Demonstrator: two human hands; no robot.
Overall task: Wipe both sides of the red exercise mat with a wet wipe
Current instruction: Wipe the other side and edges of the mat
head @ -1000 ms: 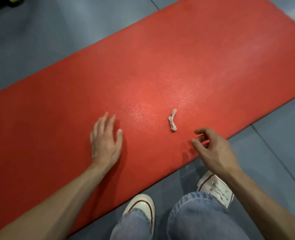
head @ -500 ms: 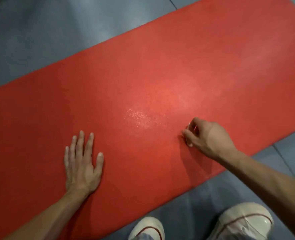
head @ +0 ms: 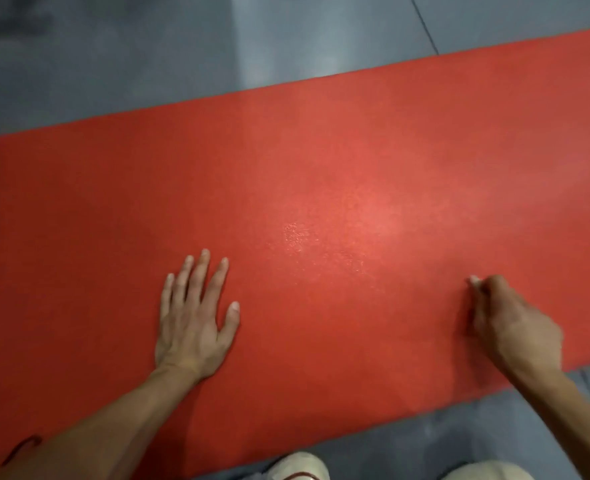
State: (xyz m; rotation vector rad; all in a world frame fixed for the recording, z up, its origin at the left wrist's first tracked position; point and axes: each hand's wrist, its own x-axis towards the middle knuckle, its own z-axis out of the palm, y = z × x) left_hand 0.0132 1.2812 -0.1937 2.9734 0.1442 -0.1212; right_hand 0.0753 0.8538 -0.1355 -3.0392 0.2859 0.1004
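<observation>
Two hands on the flat red textured exercise mat, which lies spread on the grey floor: left hand at 7 o'clock stays flat, fingers straight, bracing. Right hand, now at 4 o'clock, has picked up the small twisted white wet wipe lying loose a second ago and pinches it, so wiping of this top side is likely resuming; underside apparently not done.

grey tiled floor, two white shoe toes at bottom edge
</observation>
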